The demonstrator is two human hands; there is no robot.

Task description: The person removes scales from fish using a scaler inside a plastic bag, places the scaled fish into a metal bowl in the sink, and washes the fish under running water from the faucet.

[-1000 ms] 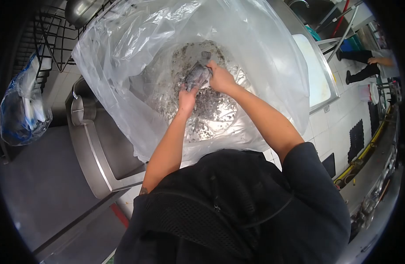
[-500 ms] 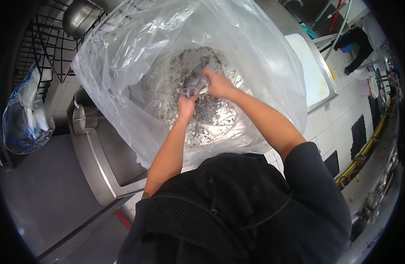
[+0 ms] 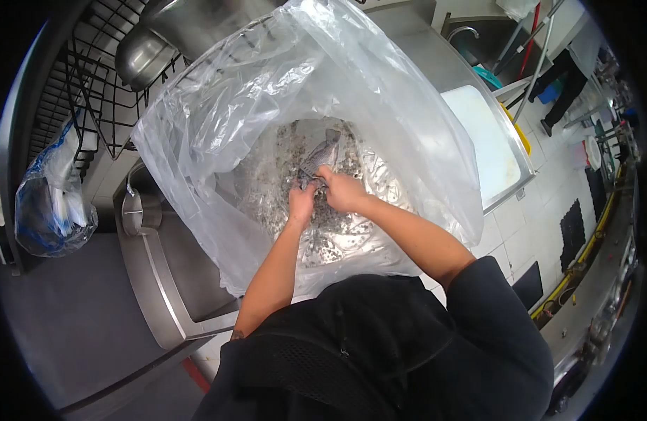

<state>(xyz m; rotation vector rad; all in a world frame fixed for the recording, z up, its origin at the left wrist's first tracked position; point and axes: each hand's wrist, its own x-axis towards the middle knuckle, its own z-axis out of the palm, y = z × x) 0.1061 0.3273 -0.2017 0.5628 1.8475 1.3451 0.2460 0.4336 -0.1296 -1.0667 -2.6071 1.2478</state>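
Observation:
A grey fish (image 3: pixel 323 156) is held inside a large clear plastic bag (image 3: pixel 436 119), its tail pointing away from me. My left hand (image 3: pixel 302 201) is closed on the fish's near end. Against the fish's side, close to the left hand, rests my right hand (image 3: pixel 346 193) with its fingers curled. Whatever its fingers may hold is hidden. Small dark flecks that look like fish scales (image 3: pixel 323 242) cover the bag's inner surface below and around the hands.
To the left are a steel sink (image 3: pixel 179 263) and a black wire rack (image 3: pixel 91 91) with a steel bowl (image 3: pixel 144 57). A white board (image 3: pixel 481 140) lies on the steel counter at right. Another person (image 3: pixel 569 77) stands at the far right.
My right hand has moved along the fish from near the tail toward my left hand. The view has shifted, so the bag and fish appear lower.

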